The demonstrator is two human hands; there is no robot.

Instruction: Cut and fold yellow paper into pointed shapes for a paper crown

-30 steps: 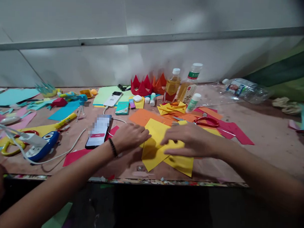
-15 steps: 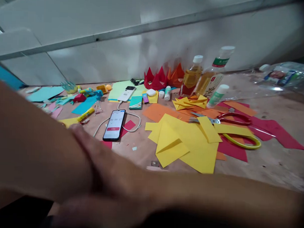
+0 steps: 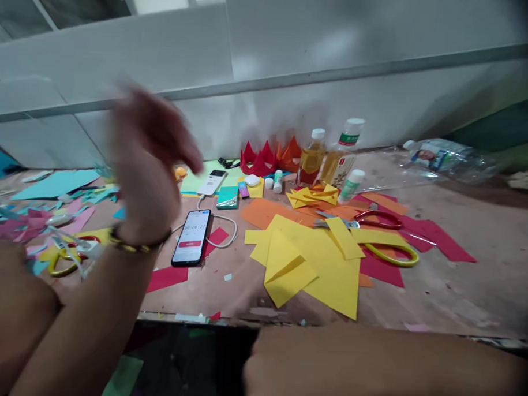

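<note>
My left hand is raised above the left part of the table, blurred, with a beaded bracelet on its wrist, and holds nothing I can see. My right hand lies low at the table's front edge, blurred and touching no paper. Beyond it, loose yellow paper sheets lie overlapping, one folded, on orange and red paper. Red-handled scissors rest on the far side of the pile. A smartphone showing a timer lies left of the sheets, with a white cable attached.
Red paper crowns and an orange one stand against the white wall, near oil-coloured bottles. A plastic bottle lies on its side at right. Teal paper and yellow-handled scissors sit at left. A blurred arm fills the lower left corner.
My hands have left the yellow paper, where they pressed a second ago. My left hand has risen toward the left and my right has dropped to the front edge. The view has shifted too.
</note>
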